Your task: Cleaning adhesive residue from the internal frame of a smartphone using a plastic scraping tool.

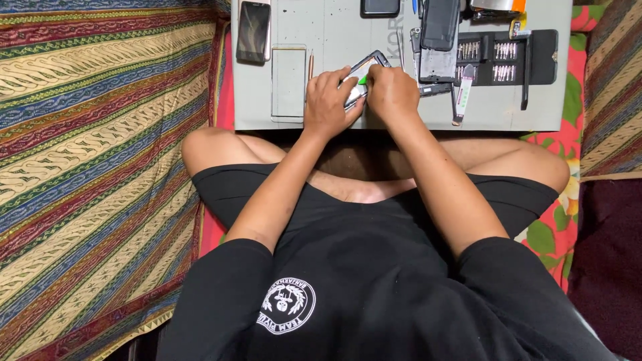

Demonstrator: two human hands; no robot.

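Grey mat (pixel 334 27) on patterned cloth (pixel 87 134). Left hand (pixel 329 100) and right hand (pixel 392 93) both on tilted phone (pixel 364 70); green pick (pixel 362 80) between them. Glass panel (pixel 288 81) left of hands. Second phone (pixel 253 31) top left. Bit set (pixel 508 53) right, near it tweezers (pixel 463 93).

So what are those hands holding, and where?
Left hand steadies a phone by its lower edge; right hand pinches a small green pick against it.

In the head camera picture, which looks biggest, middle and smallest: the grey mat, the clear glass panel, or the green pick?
1. Grey mat
2. Clear glass panel
3. Green pick, mostly hidden between the left hand and right hand
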